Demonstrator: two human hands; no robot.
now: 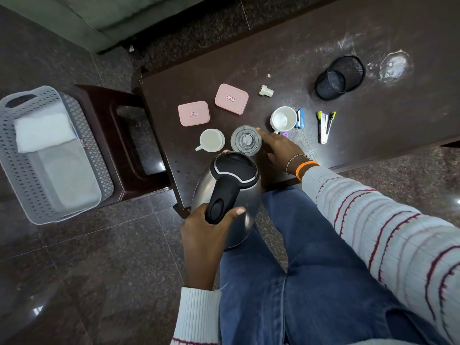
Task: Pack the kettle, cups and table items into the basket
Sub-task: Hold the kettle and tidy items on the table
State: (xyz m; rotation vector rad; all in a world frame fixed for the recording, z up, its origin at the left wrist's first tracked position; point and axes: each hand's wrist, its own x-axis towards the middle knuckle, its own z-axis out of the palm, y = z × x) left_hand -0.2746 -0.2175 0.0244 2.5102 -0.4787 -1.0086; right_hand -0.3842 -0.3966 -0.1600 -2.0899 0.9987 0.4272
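Observation:
My left hand (206, 235) grips the black handle of the steel kettle (229, 192), held tilted above the table's near edge. My right hand (276, 148) rests on the dark table (311, 58), its fingers touching the side of a clear glass (246, 140). One white cup (211, 140) stands left of the glass, another white cup (284, 120) to its right. Two pink lidded boxes (194, 113) (231, 98) lie behind them. The grey perforated basket (74, 125) sits on a brown stool (129, 135) to the left, with a white cloth (42, 130) inside.
A black mesh pen holder (339, 77) lies on its side at the back right. A stapler (324, 127), a small blue item (300, 118) and a small cream cap (265, 91) lie on the table. A purple item peeks out behind my right hand.

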